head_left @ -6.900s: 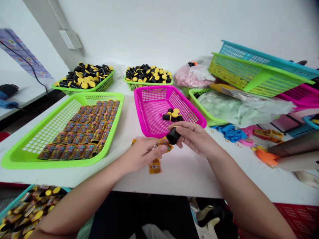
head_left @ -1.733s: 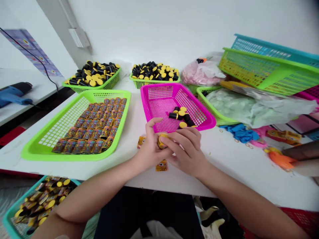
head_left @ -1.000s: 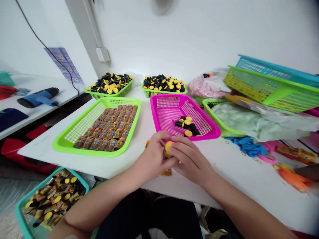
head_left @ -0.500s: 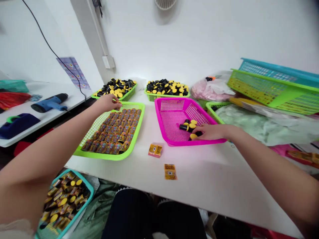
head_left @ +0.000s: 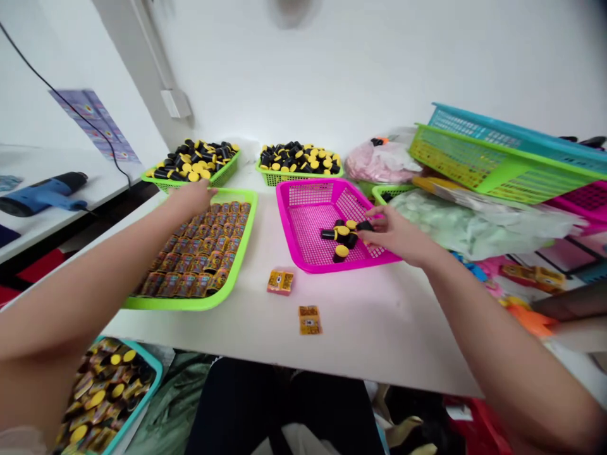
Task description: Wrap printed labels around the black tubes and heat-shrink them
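Observation:
My right hand (head_left: 397, 232) reaches over the right side of a magenta basket (head_left: 303, 260), thumb and fingers closed on a small black cylinder with a yellow cap (head_left: 365, 225). Several similar black-and-yellow cylinders (head_left: 340, 254) lie loose below it in the basket. My left hand (head_left: 192, 197) is at the far rim of a lime green basket (head_left: 241, 256), its fingers bent together; what they hold, if anything, is hidden. Rows of cylinders in printed orange wraps (head_left: 202, 256) fill much of that basket, partly behind my left forearm.
Two green baskets of black-and-yellow cylinders (head_left: 199, 159) (head_left: 300, 158) stand by the wall. Printed orange sleeves (head_left: 280, 282) (head_left: 310, 320) lie on the white table (head_left: 360, 341). Stacked baskets (head_left: 493, 161) and plastic bags are at right, a blue heat gun (head_left: 45, 194) at left, a teal basket (head_left: 147, 395) below.
The view has shifted right. My right hand has lifted a cylinder from the magenta basket's near corner, while my left hand remains at the green basket's far rim.

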A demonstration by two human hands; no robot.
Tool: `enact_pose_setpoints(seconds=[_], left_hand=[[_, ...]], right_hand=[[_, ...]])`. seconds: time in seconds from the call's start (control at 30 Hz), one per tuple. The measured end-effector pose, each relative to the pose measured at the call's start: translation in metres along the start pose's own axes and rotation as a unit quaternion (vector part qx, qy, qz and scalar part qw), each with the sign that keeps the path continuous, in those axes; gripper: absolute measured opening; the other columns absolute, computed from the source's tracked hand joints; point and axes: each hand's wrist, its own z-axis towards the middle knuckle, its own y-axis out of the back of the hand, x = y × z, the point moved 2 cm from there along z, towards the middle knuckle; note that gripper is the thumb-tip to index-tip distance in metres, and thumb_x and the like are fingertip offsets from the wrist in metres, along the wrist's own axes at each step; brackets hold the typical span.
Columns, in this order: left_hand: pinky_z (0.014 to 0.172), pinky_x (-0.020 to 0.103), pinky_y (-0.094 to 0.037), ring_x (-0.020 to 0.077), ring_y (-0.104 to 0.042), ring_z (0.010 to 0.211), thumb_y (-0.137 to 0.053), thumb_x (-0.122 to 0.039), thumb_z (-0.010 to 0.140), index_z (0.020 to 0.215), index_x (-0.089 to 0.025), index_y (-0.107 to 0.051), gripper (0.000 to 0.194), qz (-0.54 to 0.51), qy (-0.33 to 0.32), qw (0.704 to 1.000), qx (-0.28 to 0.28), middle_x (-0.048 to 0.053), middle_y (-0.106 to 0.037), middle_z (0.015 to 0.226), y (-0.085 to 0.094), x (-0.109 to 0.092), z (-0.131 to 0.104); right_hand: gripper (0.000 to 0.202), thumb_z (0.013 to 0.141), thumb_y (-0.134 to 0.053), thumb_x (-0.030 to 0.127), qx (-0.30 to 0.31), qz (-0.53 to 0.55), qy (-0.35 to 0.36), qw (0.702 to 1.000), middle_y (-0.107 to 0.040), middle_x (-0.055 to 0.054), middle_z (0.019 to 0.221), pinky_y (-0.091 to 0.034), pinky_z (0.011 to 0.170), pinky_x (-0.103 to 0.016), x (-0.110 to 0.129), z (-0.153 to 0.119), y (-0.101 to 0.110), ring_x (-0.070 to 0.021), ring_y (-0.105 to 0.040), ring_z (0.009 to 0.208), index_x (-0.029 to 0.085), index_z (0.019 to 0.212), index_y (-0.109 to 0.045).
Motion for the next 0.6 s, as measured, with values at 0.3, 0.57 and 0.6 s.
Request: enact_pose_setpoints(seconds=[0.3,0.57,0.6], left_hand=[[0.11,0.04,-0.039,0.0259,-0.045,0.135,-0.038,-0.04,0.1,0.14,-0.011,-0.048,0.05,-0.004,-0.442,0.896,-0.045,0.015,-0.05,0.144,-0.088,-0.121,-0.238],[0.091,0.036,-0.055,0.0232,-0.068,0.104,-0.036,-0.008,0.096,0.114,-0.008,-0.066,0.035,0.016,-0.508,0.853,-0.12,0.011,-0.072,0.113,-0.113,-0.122,-0.296],[0.088,0.033,-0.056,0.0212,-0.07,0.099,-0.034,-0.008,0.097,0.11,-0.008,-0.067,0.036,-0.019,-0.52,0.846,-0.116,0.01,-0.073,0.107,-0.101,-0.12,-0.295]], right_hand=[[0.041,0.085,-0.059,0.048,-0.271,0.059,0.088,0.957,-0.065,-0.01,0.113,-0.058,0.072,-0.038,-0.01,-0.038,-0.017,-0.0249,-0.067,0.094,0.024,0.118,-0.06],[0.035,0.077,-0.072,0.042,-0.262,0.217,0.16,0.927,-0.06,-0.002,0.097,-0.057,0.062,-0.033,-0.014,-0.039,-0.019,-0.0149,-0.064,0.067,0.027,0.105,-0.058],[0.036,0.076,-0.074,0.041,-0.266,0.232,0.172,0.92,-0.058,-0.001,0.095,-0.057,0.06,-0.031,-0.014,-0.039,-0.018,-0.0136,-0.063,0.065,0.028,0.105,-0.056]])
